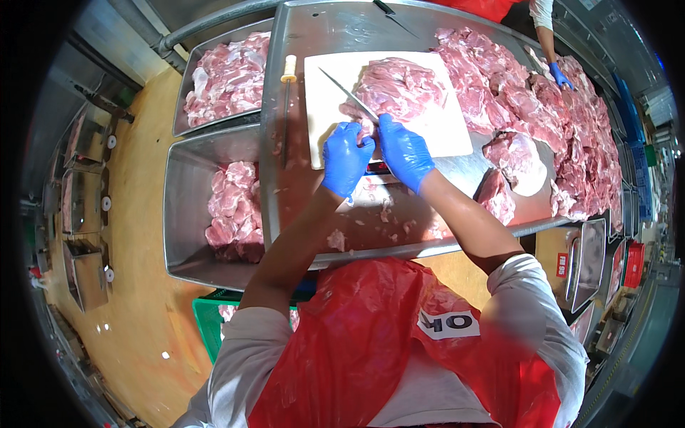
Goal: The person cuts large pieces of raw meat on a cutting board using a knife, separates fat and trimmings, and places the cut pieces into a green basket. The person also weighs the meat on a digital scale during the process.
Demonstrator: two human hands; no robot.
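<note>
On a white cutting board [321, 100] lies a mound of raw pink meat [403, 85]. My right hand [405, 151], in a blue glove, is closed round the handle of a knife. The knife's blade [347, 93] points away and to the left, passing along the near left side of the mound. My left hand [346, 158], also gloved in blue, has its fingers closed on a small piece of meat [366, 127] at the near side of the mound. Both hands are close together over the board's near edge. The fingertips of the left hand are partly hidden.
A sharpening steel [288, 69] lies left of the board, and another knife [389, 11] at the far edge. Meat is heaped along the right [528, 107], where another person's gloved hand [560, 75] touches it. Metal bins [175, 207] with meat stand left; a green crate [207, 321] sits below.
</note>
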